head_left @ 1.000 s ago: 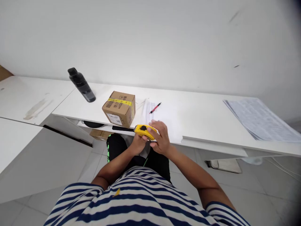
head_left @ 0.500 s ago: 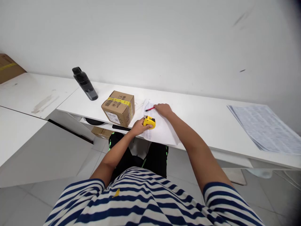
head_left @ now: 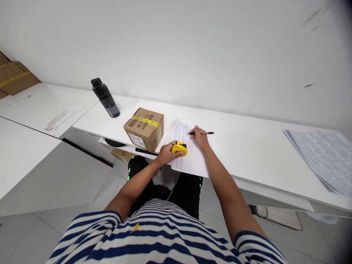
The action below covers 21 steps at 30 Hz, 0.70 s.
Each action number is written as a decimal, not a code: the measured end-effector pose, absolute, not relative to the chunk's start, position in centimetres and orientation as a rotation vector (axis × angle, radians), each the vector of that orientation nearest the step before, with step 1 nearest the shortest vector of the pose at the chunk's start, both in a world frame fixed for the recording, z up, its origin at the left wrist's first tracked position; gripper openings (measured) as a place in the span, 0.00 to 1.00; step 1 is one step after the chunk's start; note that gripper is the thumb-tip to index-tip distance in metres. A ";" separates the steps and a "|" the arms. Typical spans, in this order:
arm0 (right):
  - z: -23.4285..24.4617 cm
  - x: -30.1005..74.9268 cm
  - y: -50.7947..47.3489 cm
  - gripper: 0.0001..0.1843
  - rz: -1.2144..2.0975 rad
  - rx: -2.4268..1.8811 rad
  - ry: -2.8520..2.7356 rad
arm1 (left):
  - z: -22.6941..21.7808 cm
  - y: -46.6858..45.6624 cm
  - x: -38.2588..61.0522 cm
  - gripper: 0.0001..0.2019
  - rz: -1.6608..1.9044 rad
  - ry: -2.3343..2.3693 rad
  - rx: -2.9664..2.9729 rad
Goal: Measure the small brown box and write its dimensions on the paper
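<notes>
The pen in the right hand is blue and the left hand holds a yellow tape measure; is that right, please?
Not quite: the head view shows a red pen in the right hand; the left hand does hold the yellow tape measure.

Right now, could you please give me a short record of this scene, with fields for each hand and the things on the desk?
Left hand: grips a yellow tape measure set on a printed sheet.
Right hand: holds a red pen, tip at the sheet.
Left of the sheet: cardboard box with yellow tape; black bottle farther back.
Far right: stack of papers.
Surface: white desk.
</notes>
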State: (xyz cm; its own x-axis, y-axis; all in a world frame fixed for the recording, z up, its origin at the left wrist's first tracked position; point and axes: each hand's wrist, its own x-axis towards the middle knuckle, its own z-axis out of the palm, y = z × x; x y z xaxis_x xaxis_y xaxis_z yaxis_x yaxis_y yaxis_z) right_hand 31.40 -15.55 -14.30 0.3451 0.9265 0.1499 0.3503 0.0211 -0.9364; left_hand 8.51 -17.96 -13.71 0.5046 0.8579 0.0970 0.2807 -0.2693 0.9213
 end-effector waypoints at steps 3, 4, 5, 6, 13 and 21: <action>-14.1 31.4 -15.7 0.27 0.672 -1.586 -1.145 | -13.9 -17.9 8.4 0.28 0.802 0.973 1.778; -14.0 31.3 -15.7 0.25 0.666 -1.600 -1.135 | -13.9 -17.9 8.4 0.28 0.800 0.972 1.772; -13.9 31.2 -15.8 0.24 0.661 -1.611 -1.131 | -13.9 -17.8 8.4 0.28 0.794 0.973 1.770; -13.9 31.1 -15.8 0.22 0.656 -1.622 -1.131 | -13.8 -17.8 8.4 0.28 0.785 0.976 1.775; -13.9 30.9 -15.8 0.19 0.660 -1.661 -1.147 | -13.0 -18.2 8.6 0.27 0.731 1.019 1.840; -13.7 30.9 -16.1 0.19 0.641 -1.660 -1.131 | -13.0 -18.1 8.7 0.26 0.716 1.018 1.843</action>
